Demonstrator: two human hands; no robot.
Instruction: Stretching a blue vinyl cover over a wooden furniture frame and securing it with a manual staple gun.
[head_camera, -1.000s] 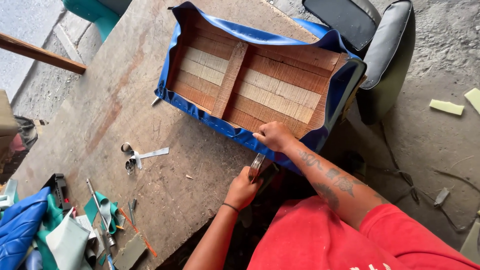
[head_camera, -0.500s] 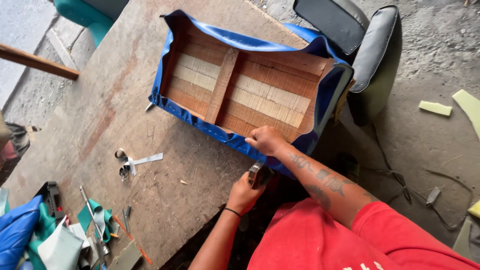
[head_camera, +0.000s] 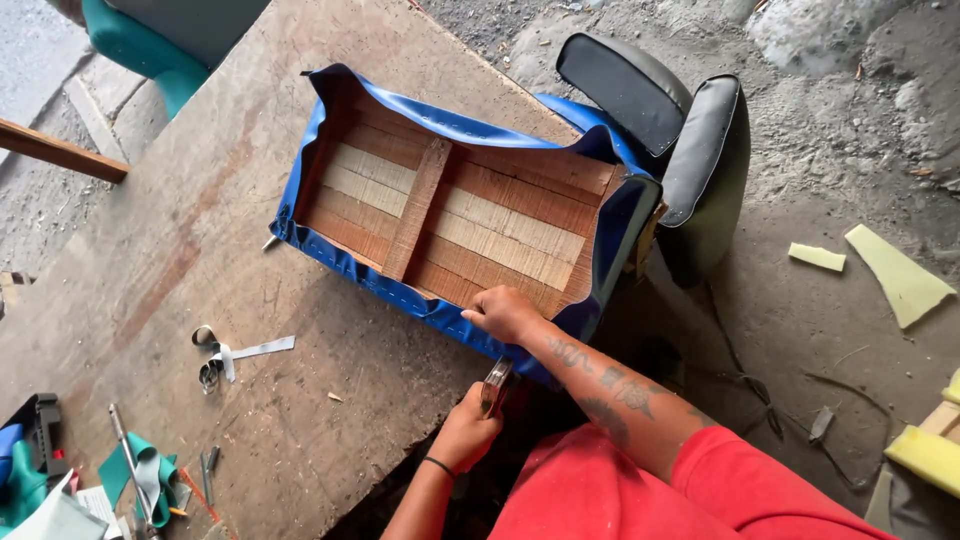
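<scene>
Table: a large worn wooden board (head_camera: 150, 250) with scratches and stains; it spreads to the left of the hands and above them.
Floor: rough grey concrete (head_camera: 850, 150), dusty, on the right side of the hands.
Black seat parts: two dark padded cushions (head_camera: 700, 160) stand on the floor, above and to the right of the hands.
Foam scraps: pale yellow pieces (head_camera: 895, 270) lie on the floor, far to the right of the hands.
Teal furniture: a teal padded piece (head_camera: 140, 50) is at the top left, well apart from the hands.
Light: soft daylight, without strong shadows.
</scene>
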